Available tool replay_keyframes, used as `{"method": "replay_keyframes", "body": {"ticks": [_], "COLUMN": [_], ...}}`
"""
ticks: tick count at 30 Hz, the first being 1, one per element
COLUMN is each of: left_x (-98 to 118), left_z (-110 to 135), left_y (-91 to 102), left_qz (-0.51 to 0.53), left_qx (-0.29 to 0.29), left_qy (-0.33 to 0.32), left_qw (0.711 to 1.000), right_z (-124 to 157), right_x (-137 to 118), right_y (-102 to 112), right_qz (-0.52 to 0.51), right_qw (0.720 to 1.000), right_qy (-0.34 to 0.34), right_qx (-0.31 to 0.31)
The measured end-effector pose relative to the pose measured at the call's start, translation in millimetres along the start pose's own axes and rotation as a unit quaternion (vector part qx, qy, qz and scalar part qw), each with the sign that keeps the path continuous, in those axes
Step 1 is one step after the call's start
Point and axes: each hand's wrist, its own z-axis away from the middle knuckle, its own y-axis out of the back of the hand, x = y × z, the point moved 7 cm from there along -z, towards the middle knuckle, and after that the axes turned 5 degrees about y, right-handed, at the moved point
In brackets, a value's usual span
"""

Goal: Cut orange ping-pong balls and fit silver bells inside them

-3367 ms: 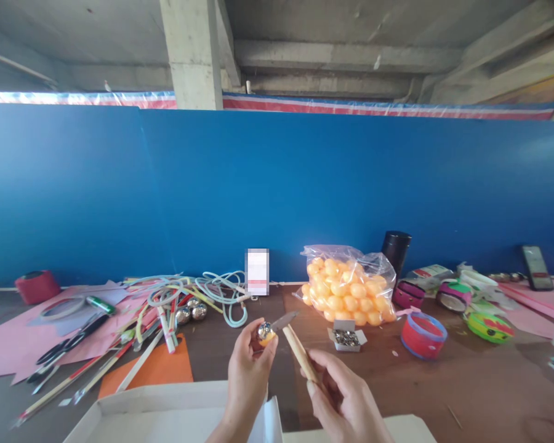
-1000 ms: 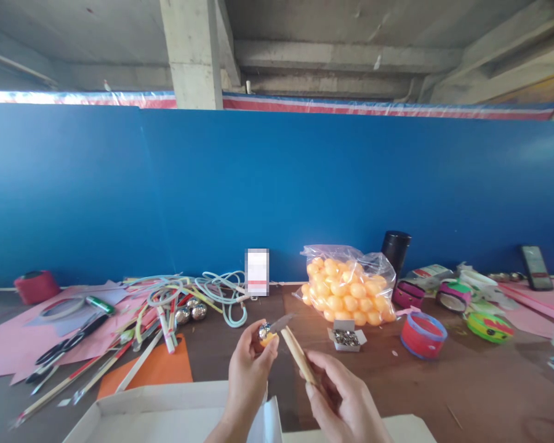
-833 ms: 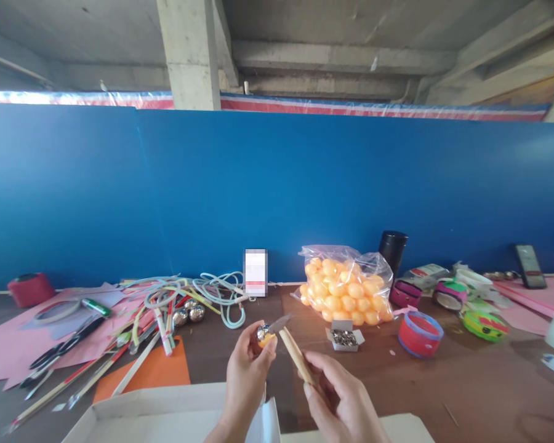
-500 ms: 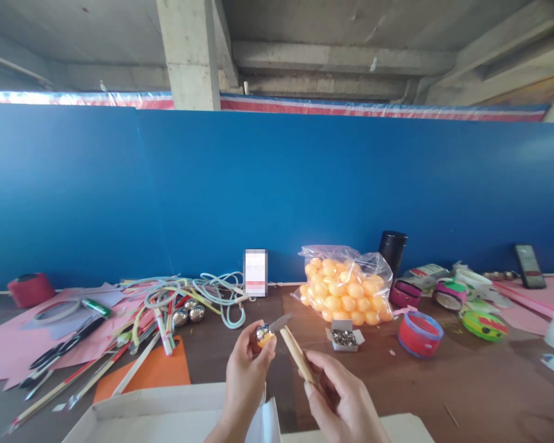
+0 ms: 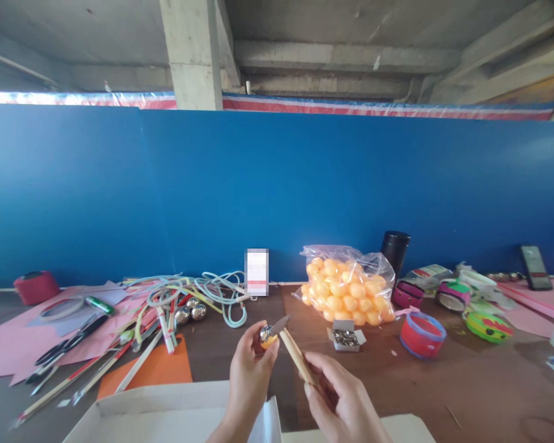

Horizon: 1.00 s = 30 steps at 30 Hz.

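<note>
In lower ctr of frame, a shiny silver ball [image 5: 264,332] w/ an orange piece [image 5: 268,342] against its lower side is pinched btwn thumb & fingers of the L hand [image 5: 252,372]. A pale wooden stick [image 5: 295,352] is gripped in the R hand [image 5: 339,394], lower ctr-right; its upper end is slanted up-left twd the ball. A grey blade [image 5: 279,323] is seen just beside the ball, tip pointed up-right; whether it's joined to the stick can't be told. An open white box [image 5: 157,421] is cut off by the bottom edge, ctr-left. Right of ctr, a small carton [image 5: 346,348] filled w/ tiny metal pcs [image 5: 345,338] is set before a clear bag [image 5: 346,289] of orange balls. Left of ctr, loose silver balls [image 5: 198,312], lt-blue cord [image 5: 234,320] & an orange sheet [image 5: 166,366] are laid on the dark table [image 5: 480,381]. Scissors [image 5: 50,354] are seen far left.
</note>
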Motion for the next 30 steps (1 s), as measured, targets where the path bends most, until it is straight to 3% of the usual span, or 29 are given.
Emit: {"method": "replay_keyframes", "body": {"ticks": [5,19,25,30], "left_x": [-2.1,4.6,1.7,1.5], "left_z": [-1.6,1.0,-0.5,-1.1], "left_y": [0.0,-0.1,3.0,1.9], "left_qz": [-0.002,-0.061,-0.026,-0.004], "left_qx": [-0.003,0.018,0.016,0.008], "left_qy": [-0.009,-0.032,-0.017,-0.008], "left_qw": [1.0,0.997,0.999,1.0], "right_z": [-0.2,-0.1,-0.1,0.4], "right_x": [-0.5,-0.7,-6.9,-7.2], "right_y": [3.8,0.6,7.1,6.5], "right_qz": [-0.015,0.009,-0.028,-0.046], "right_qw": [0.999,1.0,0.997,0.995], "right_qy": [0.002,0.004,-0.006,-0.005], "right_qx": [0.036,-0.001,0.074,0.088]}}
